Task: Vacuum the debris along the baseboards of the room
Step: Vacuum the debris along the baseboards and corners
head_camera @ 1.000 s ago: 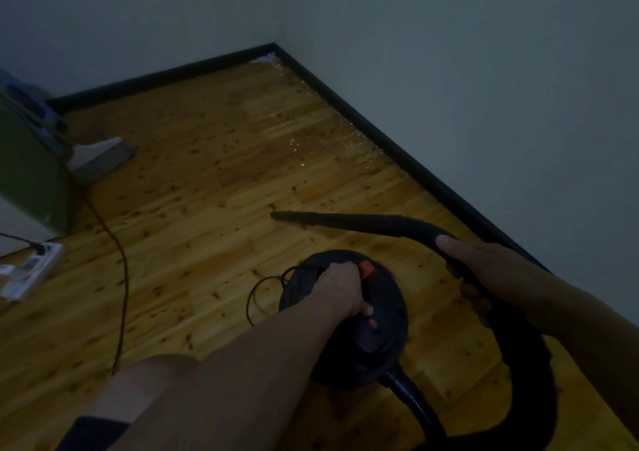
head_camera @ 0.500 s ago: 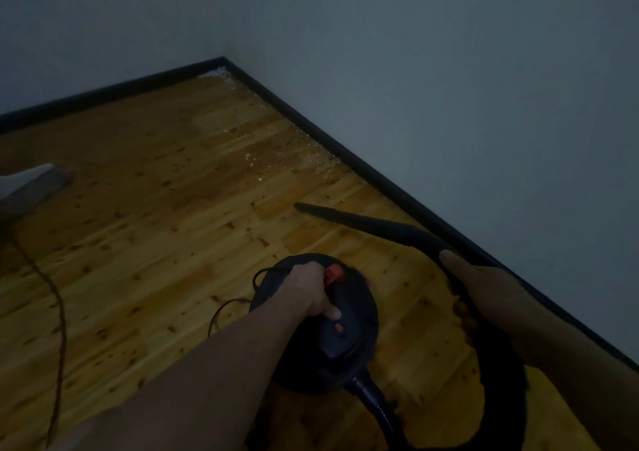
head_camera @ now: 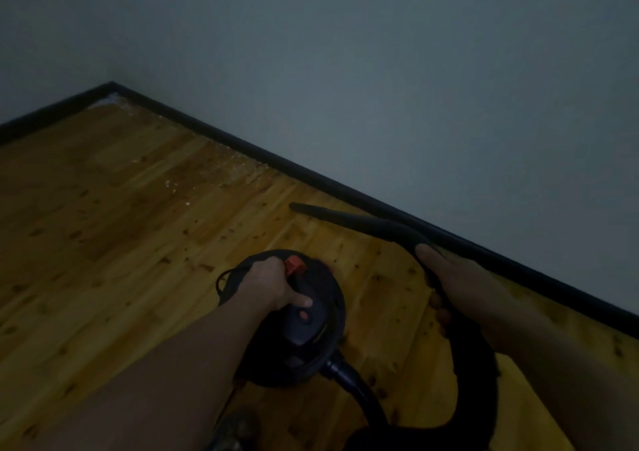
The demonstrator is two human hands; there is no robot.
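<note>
A round black vacuum canister [head_camera: 311, 343] with orange buttons hangs low over the wooden floor. My left hand [head_camera: 273, 286] grips its top handle. My right hand [head_camera: 456, 278] is closed around the black hose and nozzle [head_camera: 349, 219], whose narrow tip points left, just above the floor near the black baseboard [head_camera: 311, 174]. Whitish debris [head_camera: 238, 169] lies scattered along the baseboard ahead of the tip, with more in the room's corner [head_camera: 107, 99]. The hose [head_camera: 477, 381] loops from the canister round to my right hand.
Grey walls [head_camera: 380, 70] meet at the far-left corner. A black cord loop [head_camera: 224, 281] sticks out at the canister's left side. Wooden floor [head_camera: 103, 243] stretches to the left. My foot [head_camera: 235, 430] shows dimly at the bottom edge.
The view has swung right and nearer to the wall; the green object, power strip and floor cable have left the view. The nozzle now lies closer to the baseboard. Both hands keep their grips.
</note>
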